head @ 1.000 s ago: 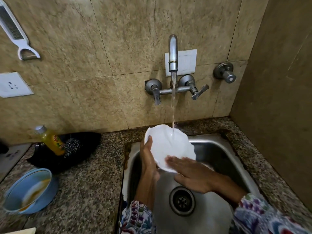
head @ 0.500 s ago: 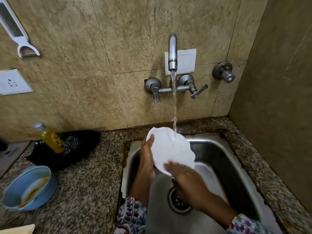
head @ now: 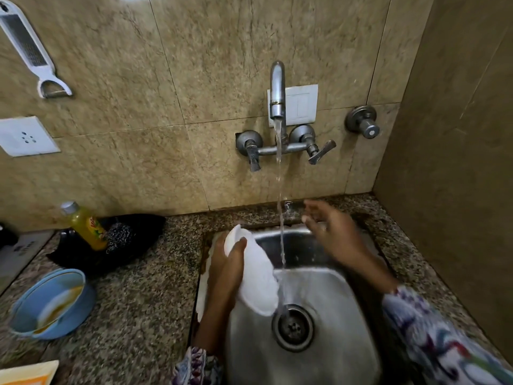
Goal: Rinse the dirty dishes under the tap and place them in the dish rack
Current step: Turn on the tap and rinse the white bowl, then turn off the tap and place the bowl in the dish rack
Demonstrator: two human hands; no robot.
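A white scalloped plate is tilted steeply on edge over the steel sink, left of the water stream. My left hand grips its upper left rim, thumb over the front face. The tap runs; its stream falls past the plate's lower right edge toward the drain. My right hand, blurred and with fingers spread, is raised at the sink's back edge to the right of the stream and holds nothing. A dirty blue bowl with yellow residue sits on the counter at the left.
A yellow bottle and a steel scrubber rest in a black tray behind the bowl. The granite counter surrounds the sink. A side wall closes the right. A grater hangs on the tiled wall. No dish rack is in view.
My right hand left the plate's face and rose to the right of the stream. The left hand turned the plate on edge and shifted it left, out of the water.
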